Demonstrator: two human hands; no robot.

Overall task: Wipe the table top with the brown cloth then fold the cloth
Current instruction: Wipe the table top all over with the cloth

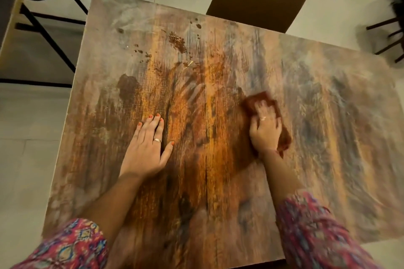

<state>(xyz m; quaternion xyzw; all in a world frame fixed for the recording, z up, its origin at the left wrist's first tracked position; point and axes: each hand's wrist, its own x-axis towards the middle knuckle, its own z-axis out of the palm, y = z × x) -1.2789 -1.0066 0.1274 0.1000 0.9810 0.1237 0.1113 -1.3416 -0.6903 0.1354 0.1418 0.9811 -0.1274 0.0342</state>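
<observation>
Table top (218, 159): wood-grain surface, with dark spills and crumbs (177, 41) at the far left. Left hand (146, 148): flat on the table, fingers straight and together. Right hand (265, 132): pressed palm-down on the brown cloth (261, 99); blurred, so finger curl cannot be told. The cloth lies right of centre.

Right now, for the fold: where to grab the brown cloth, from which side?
Pinch the far edge of the brown cloth from above. It lies flat on the table top, mostly under the right hand, and only that rim and the right edge stick out. The left hand rests flat and free.
</observation>
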